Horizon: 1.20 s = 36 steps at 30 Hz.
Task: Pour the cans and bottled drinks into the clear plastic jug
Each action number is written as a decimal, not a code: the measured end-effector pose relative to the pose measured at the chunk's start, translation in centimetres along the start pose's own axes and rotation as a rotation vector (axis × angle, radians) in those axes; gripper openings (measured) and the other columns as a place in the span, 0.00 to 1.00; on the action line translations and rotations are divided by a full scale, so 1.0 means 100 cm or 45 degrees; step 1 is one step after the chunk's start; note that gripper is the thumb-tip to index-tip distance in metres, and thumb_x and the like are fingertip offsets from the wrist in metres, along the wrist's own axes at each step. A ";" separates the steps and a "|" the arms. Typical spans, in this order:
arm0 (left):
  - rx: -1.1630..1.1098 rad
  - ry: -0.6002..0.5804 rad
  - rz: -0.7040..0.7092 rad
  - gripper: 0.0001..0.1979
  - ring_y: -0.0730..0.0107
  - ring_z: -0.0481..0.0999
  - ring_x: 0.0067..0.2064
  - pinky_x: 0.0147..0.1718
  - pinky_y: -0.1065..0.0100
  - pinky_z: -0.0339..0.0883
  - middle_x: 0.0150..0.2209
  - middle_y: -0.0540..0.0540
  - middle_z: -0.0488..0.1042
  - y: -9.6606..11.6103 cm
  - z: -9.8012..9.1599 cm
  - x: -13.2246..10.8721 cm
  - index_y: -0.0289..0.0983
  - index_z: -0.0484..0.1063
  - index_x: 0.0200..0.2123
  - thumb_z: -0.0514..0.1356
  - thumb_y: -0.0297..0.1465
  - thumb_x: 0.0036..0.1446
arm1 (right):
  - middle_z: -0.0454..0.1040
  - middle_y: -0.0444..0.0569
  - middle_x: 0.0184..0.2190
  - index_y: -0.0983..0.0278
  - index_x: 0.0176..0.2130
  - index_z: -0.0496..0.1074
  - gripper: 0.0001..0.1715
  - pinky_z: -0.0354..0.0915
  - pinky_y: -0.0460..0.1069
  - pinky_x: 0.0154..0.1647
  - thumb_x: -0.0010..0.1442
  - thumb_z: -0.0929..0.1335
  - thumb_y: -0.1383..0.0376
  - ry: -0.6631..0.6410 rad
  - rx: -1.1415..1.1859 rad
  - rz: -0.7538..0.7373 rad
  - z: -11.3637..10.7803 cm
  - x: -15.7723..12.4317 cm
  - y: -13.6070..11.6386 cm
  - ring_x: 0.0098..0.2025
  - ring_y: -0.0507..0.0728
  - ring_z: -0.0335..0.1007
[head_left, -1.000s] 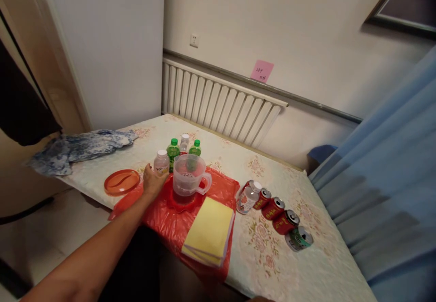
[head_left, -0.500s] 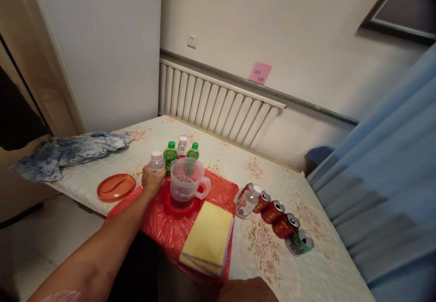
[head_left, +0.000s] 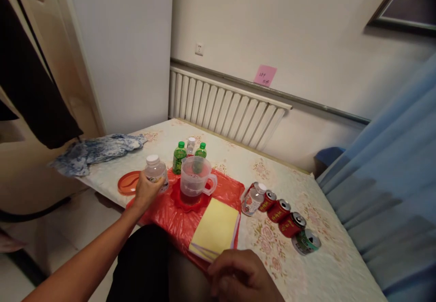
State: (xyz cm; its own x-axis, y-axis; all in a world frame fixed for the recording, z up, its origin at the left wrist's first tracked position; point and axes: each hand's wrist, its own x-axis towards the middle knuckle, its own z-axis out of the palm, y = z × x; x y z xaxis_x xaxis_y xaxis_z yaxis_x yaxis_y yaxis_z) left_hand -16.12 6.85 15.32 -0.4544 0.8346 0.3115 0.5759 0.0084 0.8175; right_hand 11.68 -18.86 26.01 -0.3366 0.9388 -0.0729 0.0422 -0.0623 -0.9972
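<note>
My left hand (head_left: pixel 147 189) is wrapped round a clear plastic bottle (head_left: pixel 157 175) with a white cap, held tilted just left of the jug. A translucent measuring jug (head_left: pixel 195 181) with liquid in it stands on a red scalloped dish (head_left: pixel 175 198). My right hand (head_left: pixel 243 272) hovers at the bottom of the view by a folded yellow cloth (head_left: pixel 216 225); its fingers are loosely bent and apart, with nothing visible in them. Beneath the dish and cloth lies a red plastic bag (head_left: pixel 163 218).
Behind the jug stand green-capped bottles (head_left: pixel 179 159) and a white-capped clear bottle (head_left: pixel 191 144). Several drink cans (head_left: pixel 279 210) form a row at right, beside another capped bottle (head_left: pixel 252 200). An orange lid (head_left: pixel 126 184) and a blue-white cloth (head_left: pixel 102 150) lie left.
My left hand has drawn the bottle nearer, away from the green-capped bottles. My right hand has risen further into view beside the yellow cloth. The camera view has shifted slightly left.
</note>
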 end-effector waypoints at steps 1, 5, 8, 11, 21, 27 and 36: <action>-0.006 -0.016 0.030 0.30 0.50 0.76 0.47 0.43 0.56 0.70 0.47 0.37 0.74 0.002 -0.006 -0.009 0.35 0.62 0.49 0.65 0.41 0.43 | 0.75 0.46 0.26 0.63 0.37 0.78 0.16 0.62 0.43 0.25 0.54 0.72 0.54 0.023 -0.007 0.004 -0.001 0.004 0.001 0.24 0.50 0.69; -0.040 -0.159 0.114 0.30 0.51 0.76 0.47 0.44 0.56 0.71 0.47 0.38 0.74 0.011 -0.021 -0.054 0.36 0.62 0.51 0.64 0.41 0.45 | 0.73 0.44 0.24 0.64 0.37 0.77 0.09 0.62 0.44 0.26 0.55 0.69 0.63 0.199 -0.152 -0.042 -0.004 0.022 0.007 0.24 0.50 0.67; -0.127 -0.332 0.176 0.31 0.53 0.77 0.46 0.45 0.57 0.71 0.47 0.39 0.74 0.022 -0.022 -0.096 0.36 0.61 0.53 0.63 0.41 0.46 | 0.74 0.45 0.30 0.63 0.42 0.76 0.14 0.65 0.46 0.30 0.54 0.67 0.68 0.358 -0.308 -0.156 -0.005 0.034 0.013 0.28 0.51 0.68; -0.195 -0.443 0.281 0.30 0.54 0.76 0.47 0.46 0.56 0.71 0.47 0.40 0.75 0.035 -0.016 -0.138 0.36 0.62 0.51 0.63 0.38 0.45 | 0.75 0.48 0.41 0.62 0.51 0.71 0.25 0.67 0.47 0.32 0.52 0.67 0.70 0.529 -0.458 -0.290 -0.005 0.043 0.017 0.29 0.51 0.68; -0.418 -0.816 0.577 0.29 0.53 0.73 0.53 0.54 0.53 0.67 0.52 0.38 0.72 0.068 0.026 -0.200 0.37 0.62 0.54 0.61 0.33 0.46 | 0.72 0.53 0.53 0.62 0.56 0.67 0.30 0.64 0.55 0.57 0.53 0.69 0.72 0.630 -1.059 -0.620 -0.022 0.047 0.015 0.55 0.60 0.67; -0.449 -0.907 0.595 0.29 0.52 0.73 0.53 0.54 0.51 0.67 0.51 0.38 0.72 0.061 0.053 -0.201 0.37 0.63 0.54 0.61 0.33 0.46 | 0.74 0.52 0.45 0.62 0.48 0.71 0.20 0.67 0.53 0.51 0.55 0.67 0.74 0.616 -1.140 -0.532 -0.033 0.046 0.028 0.49 0.59 0.70; -0.476 -0.864 0.461 0.32 0.53 0.73 0.53 0.52 0.53 0.69 0.53 0.38 0.71 0.032 0.079 -0.225 0.37 0.58 0.57 0.62 0.36 0.48 | 0.73 0.49 0.42 0.62 0.45 0.70 0.18 0.66 0.51 0.47 0.54 0.66 0.74 0.592 -1.143 -0.437 -0.038 0.045 0.045 0.45 0.58 0.70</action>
State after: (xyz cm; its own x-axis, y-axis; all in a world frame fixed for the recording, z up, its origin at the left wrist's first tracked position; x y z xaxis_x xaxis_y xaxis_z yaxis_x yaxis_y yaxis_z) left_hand 1.33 -7.57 7.13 0.2882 0.9010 0.3244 0.2904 -0.4050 0.8670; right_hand 13.93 -13.62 21.30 -0.0779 0.9074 0.4129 0.7547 0.3243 -0.5704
